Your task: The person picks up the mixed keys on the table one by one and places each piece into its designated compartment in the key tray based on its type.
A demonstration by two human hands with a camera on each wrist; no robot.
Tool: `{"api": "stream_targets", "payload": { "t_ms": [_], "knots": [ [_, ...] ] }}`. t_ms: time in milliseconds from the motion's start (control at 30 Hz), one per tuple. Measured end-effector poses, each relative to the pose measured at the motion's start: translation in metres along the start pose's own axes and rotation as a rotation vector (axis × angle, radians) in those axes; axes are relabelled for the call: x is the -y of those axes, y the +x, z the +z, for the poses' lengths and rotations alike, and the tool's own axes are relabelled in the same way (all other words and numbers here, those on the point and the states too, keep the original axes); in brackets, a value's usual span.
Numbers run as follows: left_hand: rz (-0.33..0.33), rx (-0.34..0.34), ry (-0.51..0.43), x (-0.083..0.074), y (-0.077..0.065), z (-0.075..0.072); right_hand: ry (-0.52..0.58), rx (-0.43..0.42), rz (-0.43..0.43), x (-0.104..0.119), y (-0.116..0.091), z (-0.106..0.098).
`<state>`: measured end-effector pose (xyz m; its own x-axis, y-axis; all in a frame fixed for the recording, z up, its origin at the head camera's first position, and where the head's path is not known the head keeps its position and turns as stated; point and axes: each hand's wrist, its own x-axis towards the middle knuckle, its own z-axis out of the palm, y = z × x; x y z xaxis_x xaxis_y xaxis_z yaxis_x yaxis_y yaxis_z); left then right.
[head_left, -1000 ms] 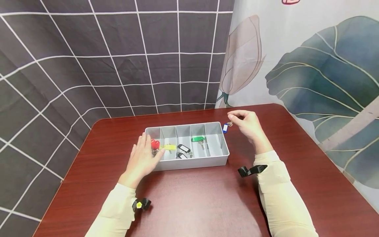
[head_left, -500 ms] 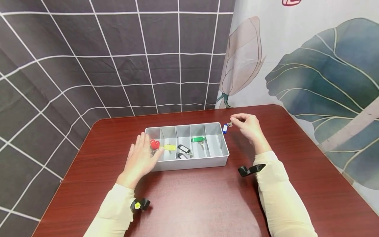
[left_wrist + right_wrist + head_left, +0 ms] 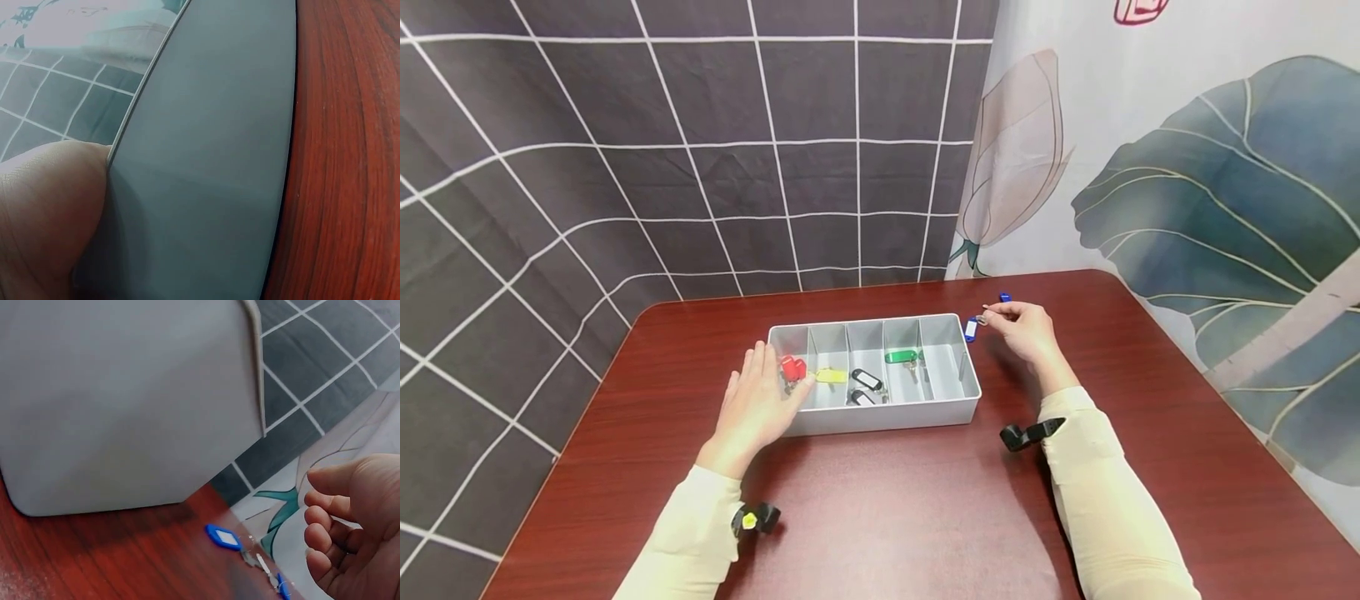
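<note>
A grey five-compartment tray (image 3: pixel 887 414) stands on the table. My left hand (image 3: pixel 751 414) rests at its left end, fingers straight, thumb along the front rim. My right hand (image 3: pixel 1026 333) is beyond the tray's right end, fingers loosely curled. In the right wrist view nothing shows between its thumb and fingers. Below its fingertips lies a blue key tag (image 3: pixel 223 537) with a key (image 3: pixel 265 565); a second blue key tag (image 3: pixel 1005 297) lies farther back. Red key tags (image 3: pixel 793 367), a yellow tag (image 3: pixel 831 376), black-rimmed tags (image 3: pixel 867 379) and a green tag (image 3: pixel 901 357) lie in separate compartments.
The dark red wooden table (image 3: pixel 880 517) runs back to a grey grid-patterned curtain (image 3: pixel 730 167). On the right hangs a white curtain with a leaf print (image 3: pixel 1232 208). Each wrist wears a black camera mount (image 3: pixel 1030 433).
My right hand has come slightly nearer and lower, uncovering the second blue key tag behind it. The first blue tag lies where it was. My left hand stays on the tray.
</note>
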<state>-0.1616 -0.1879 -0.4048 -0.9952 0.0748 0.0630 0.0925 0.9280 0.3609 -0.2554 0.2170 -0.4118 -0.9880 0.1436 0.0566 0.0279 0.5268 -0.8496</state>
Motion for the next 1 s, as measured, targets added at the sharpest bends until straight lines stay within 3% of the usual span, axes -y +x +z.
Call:
{"api": "stream_targets", "payload": {
  "t_ms": [200, 467, 800, 1000],
  "knots": [
    [-0.004, -0.003, -0.010, 0.000, 0.000, 0.001, -0.017, 0.001, 0.002, -0.009, 0.003, 0.006],
    [-0.005, 0.010, -0.023, -0.002, 0.000, 0.005, -0.029, 0.052, 0.087, -0.020, 0.004, 0.014],
    [0.000, 0.001, -0.018, -0.001, 0.000, 0.005, -0.170, 0.080, 0.082, -0.024, 0.018, 0.027],
    [0.001, 0.002, -0.014, 0.000, -0.001, 0.004, -0.311, 0.107, 0.027, -0.022, 0.025, 0.030]
  ]
}}
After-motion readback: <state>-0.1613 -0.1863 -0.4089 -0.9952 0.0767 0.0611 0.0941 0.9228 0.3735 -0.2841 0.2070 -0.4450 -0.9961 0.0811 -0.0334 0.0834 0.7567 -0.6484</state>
